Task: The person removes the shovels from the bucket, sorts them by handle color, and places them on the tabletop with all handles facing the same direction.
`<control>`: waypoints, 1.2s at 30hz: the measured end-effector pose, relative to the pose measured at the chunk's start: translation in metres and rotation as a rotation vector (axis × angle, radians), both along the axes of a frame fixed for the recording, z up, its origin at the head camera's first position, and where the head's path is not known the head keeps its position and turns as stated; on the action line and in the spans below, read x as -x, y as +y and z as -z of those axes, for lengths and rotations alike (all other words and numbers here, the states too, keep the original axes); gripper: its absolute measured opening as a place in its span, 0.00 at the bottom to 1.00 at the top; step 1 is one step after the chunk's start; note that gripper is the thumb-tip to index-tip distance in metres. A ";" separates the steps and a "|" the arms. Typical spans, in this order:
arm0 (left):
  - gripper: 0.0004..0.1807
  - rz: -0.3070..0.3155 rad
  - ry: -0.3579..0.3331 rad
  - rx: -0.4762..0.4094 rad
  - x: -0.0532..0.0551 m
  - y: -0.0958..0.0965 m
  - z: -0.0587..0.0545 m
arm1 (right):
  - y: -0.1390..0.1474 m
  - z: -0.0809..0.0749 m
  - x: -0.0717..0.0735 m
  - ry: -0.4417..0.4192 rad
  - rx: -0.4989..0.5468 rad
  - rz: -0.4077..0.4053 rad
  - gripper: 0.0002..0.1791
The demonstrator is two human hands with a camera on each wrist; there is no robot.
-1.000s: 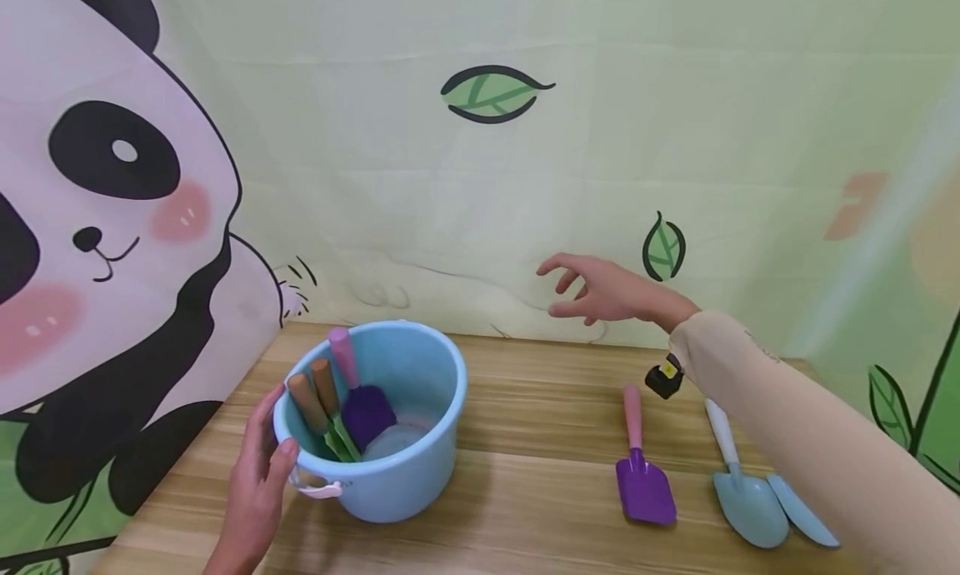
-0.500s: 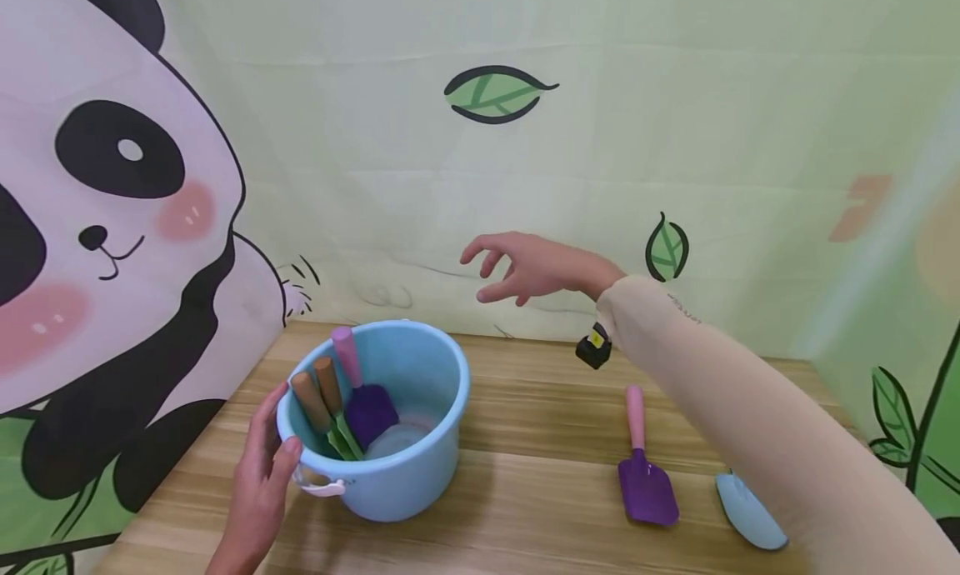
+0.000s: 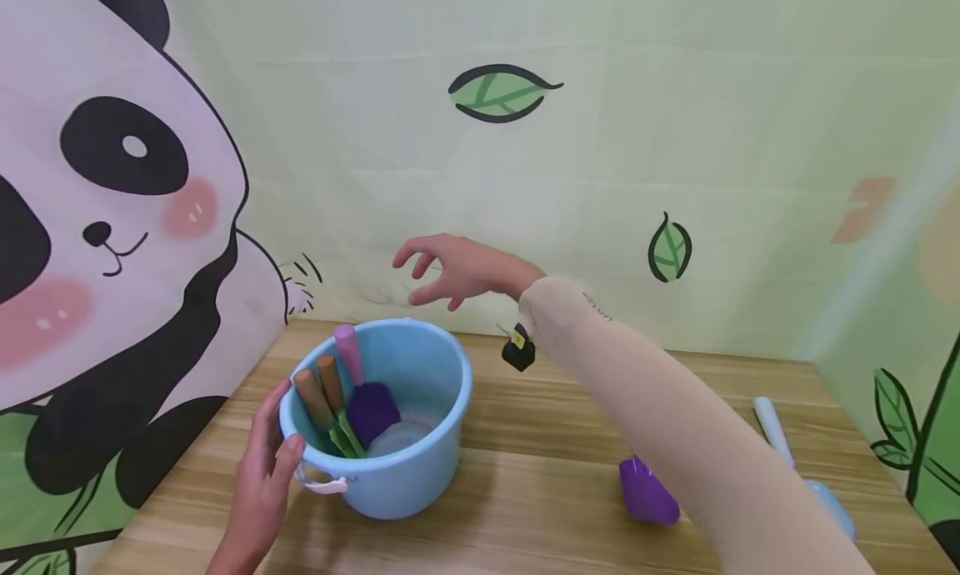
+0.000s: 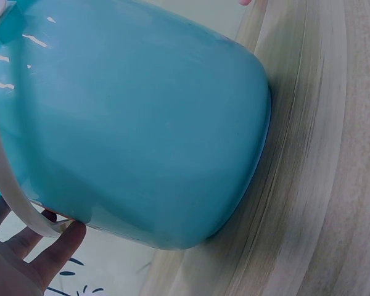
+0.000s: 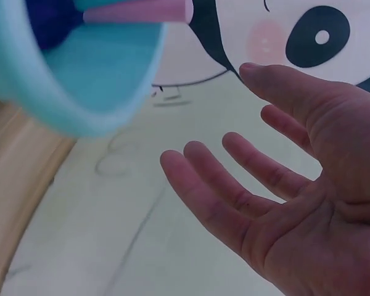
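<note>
A light blue bucket [image 3: 405,483] stands upright at the left of the wooden table, a white handle [image 4: 9,179] hanging across its side. My left hand [image 3: 258,483] holds its left rim, thumb near the handle's joint and fingers along the outside. Inside lean a small shovel [image 3: 372,412] with a pink grip and purple blade, and two brown-handled tools [image 3: 313,400] with green blades. My right hand [image 3: 468,267] is raised above and behind the bucket's far rim, fingers spread and loosely bent, holding nothing; the right wrist view shows its bare palm [image 5: 314,240].
Right of the bucket lies a purple shovel [image 3: 647,496], its handle covered by my right sleeve [image 3: 637,392]. Farther right is a light blue tool [image 3: 772,429], also partly covered. A printed panda cloth [image 3: 360,142] hangs behind the table [image 3: 525,508].
My right hand has swept left from above the table's right half to above the bucket. Its sleeve now covers different parts of the tools at the right. The left hand stays on the bucket.
</note>
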State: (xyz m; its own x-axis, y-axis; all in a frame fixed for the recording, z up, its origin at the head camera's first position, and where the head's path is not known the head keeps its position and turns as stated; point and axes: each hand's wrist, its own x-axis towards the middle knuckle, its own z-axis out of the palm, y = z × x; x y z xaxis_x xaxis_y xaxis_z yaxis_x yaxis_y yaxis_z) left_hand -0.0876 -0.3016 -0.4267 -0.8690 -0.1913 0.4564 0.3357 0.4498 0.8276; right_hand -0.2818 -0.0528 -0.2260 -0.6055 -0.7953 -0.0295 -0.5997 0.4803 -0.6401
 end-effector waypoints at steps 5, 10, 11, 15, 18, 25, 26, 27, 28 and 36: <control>0.33 -0.001 0.010 0.011 0.001 -0.002 0.002 | -0.026 0.008 -0.005 0.007 0.039 -0.022 0.28; 0.33 -0.008 0.005 0.015 0.001 -0.002 0.002 | -0.049 0.017 -0.011 -0.004 0.049 -0.037 0.29; 0.33 -0.011 0.003 0.019 0.000 -0.001 0.002 | -0.053 0.019 -0.012 -0.006 0.045 -0.040 0.29; 0.33 -0.014 -0.001 0.018 0.000 -0.001 0.002 | -0.068 0.026 -0.015 -0.025 0.027 -0.046 0.29; 0.33 -0.007 -0.006 0.006 -0.002 -0.001 0.000 | -0.076 0.030 -0.020 -0.056 0.021 -0.055 0.27; 0.33 -0.017 -0.031 0.011 -0.009 0.002 -0.007 | -0.088 0.035 -0.027 -0.099 -0.009 -0.079 0.19; 0.33 -0.018 -0.032 0.010 -0.009 0.002 -0.008 | -0.090 0.036 -0.028 -0.096 -0.018 -0.081 0.19; 0.33 -0.018 -0.032 0.007 -0.009 0.002 -0.008 | -0.091 0.037 -0.028 -0.093 -0.030 -0.081 0.18; 0.33 -0.020 -0.034 0.007 -0.008 0.002 -0.009 | -0.093 0.038 -0.028 -0.089 -0.038 -0.081 0.17; 0.33 -0.020 -0.039 0.018 -0.007 0.002 -0.009 | -0.099 0.046 -0.028 -0.068 -0.068 -0.043 0.15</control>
State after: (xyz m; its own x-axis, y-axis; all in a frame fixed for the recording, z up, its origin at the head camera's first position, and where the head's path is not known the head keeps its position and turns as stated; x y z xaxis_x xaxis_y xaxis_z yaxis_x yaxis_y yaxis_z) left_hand -0.0807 -0.3001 -0.4182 -0.8823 -0.2009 0.4256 0.2941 0.4708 0.8318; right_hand -0.2540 -0.1517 -0.2716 -0.5653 -0.8154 -0.1245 -0.5771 0.4988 -0.6467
